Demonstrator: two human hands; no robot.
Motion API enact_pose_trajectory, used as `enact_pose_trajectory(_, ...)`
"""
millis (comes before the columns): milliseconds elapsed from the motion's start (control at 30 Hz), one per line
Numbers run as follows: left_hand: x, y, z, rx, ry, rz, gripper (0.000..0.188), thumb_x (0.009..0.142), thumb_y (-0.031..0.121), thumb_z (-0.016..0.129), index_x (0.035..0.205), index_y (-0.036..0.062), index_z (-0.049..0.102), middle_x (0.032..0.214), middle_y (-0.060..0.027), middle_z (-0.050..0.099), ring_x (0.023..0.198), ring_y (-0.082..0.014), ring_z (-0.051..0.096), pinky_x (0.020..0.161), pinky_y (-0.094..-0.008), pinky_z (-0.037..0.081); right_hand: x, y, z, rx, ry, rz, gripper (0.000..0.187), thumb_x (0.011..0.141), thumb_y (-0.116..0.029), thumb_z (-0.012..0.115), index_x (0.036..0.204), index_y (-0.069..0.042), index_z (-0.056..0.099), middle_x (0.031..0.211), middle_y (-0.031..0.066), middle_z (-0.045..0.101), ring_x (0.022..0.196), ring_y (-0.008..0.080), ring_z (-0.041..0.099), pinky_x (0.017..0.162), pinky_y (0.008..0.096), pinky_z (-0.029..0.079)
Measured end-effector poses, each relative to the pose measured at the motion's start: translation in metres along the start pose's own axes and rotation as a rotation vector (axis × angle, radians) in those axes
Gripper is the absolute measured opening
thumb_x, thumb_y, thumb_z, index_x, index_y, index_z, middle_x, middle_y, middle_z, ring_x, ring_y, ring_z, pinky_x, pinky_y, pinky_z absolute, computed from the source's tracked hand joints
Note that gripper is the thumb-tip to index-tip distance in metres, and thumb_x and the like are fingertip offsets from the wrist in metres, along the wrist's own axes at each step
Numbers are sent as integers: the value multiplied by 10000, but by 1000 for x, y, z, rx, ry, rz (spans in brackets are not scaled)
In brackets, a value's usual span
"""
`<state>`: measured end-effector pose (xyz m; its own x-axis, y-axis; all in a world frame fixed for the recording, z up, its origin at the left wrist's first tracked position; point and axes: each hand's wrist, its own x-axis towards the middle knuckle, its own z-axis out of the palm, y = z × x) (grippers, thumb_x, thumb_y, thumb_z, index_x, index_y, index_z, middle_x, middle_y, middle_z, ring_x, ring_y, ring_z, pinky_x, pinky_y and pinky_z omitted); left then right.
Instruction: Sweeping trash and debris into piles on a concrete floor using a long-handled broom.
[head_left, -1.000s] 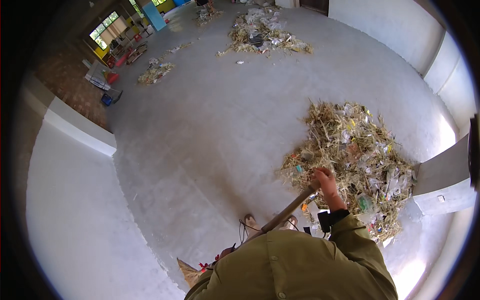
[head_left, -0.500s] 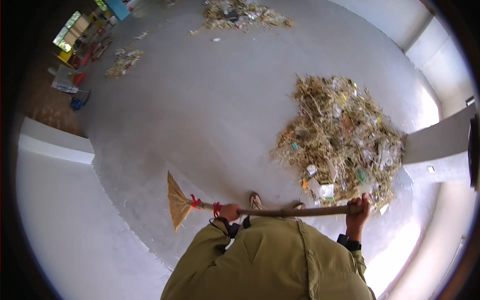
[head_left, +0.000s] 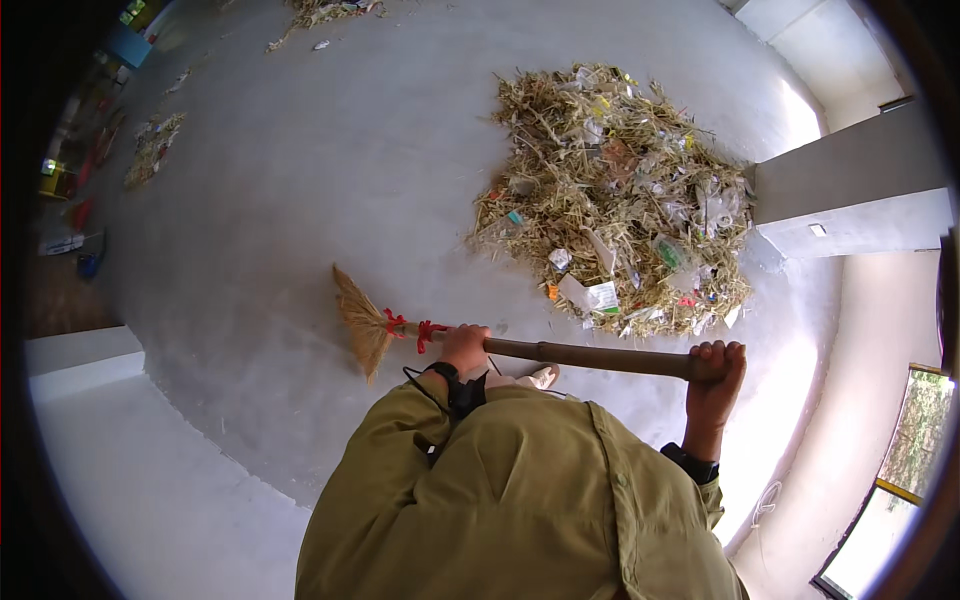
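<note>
A straw broom (head_left: pixel 600 358) with a long wooden handle lies crosswise in front of my body, held in both hands. Its fan of bristles points left, and red ties bind the neck. My left hand (head_left: pixel 465 349) is wrapped round the handle close to those ties. At the other end, my right hand (head_left: pixel 716 372) grips the handle tip. Beyond the handle a large heap of straw and litter (head_left: pixel 620 200) spreads on the grey floor, with plastic, paper and packaging mixed in. The broom is apart from the heap in the picture. Part of one shoe (head_left: pixel 543 376) shows below the handle.
A pillar (head_left: pixel 850 180) stands against the heap's right side. Smaller litter piles lie at the far end (head_left: pixel 330 10) and far left (head_left: pixel 155 150). A low white wall (head_left: pixel 90 360) borders the left, and a window (head_left: pixel 890 480) is at lower right.
My view has shifted right, so the heap now appears farther up and left. Both hands and the broom handle sit higher in the picture. The broom stays in both hands.
</note>
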<state>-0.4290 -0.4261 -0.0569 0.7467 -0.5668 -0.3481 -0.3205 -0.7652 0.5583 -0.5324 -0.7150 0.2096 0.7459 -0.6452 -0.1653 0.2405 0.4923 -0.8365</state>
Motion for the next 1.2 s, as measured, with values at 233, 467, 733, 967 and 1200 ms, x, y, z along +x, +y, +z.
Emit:
enact_pose_trajectory(233,41,100,30,1,-35,248,76,681,164,507,707,149,577,721,-51,595,747,-257,570,667,-433,404,-31,-85,-41,-108,222,-241,173,872,-233,440,748,-120,399,616,-5,371,659,138,433,695,298,387)
enact_pose_trajectory(467,92,243,50,-117,-19,581,49,652,172,535,682,149,566,687,-55,592,737,-249,582,648,-429,416,-90,-178,-75,-166,184,-570,216,872,-269,435,757,-104,357,632,12,305,665,141,381,716,294,360)
enact_pose_trajectory(733,46,329,14,-231,-152,883,60,645,133,542,705,127,544,665,-81,570,687,-288,569,614,-406,436,-168,-282,-199,-132,776,-1090,438,863,-257,390,1132,88,382,985,250,529,1006,359,489,959,457,323)
enact_pose_trajectory(967,52,286,-5,-170,-113,806,98,641,116,555,738,107,544,682,-97,570,685,-298,559,617,-400,430,-114,-226,-135,105,810,-982,206,860,-205,390,852,-6,438,613,58,325,631,184,339,686,319,347)
enact_pose_trajectory(1200,38,207,-36,-229,78,530,139,625,129,582,759,98,564,703,-94,578,715,-292,561,623,-386,428,-24,-184,-140,79,-67,-676,226,849,-256,400,856,-36,452,617,15,296,617,143,326,620,275,304)
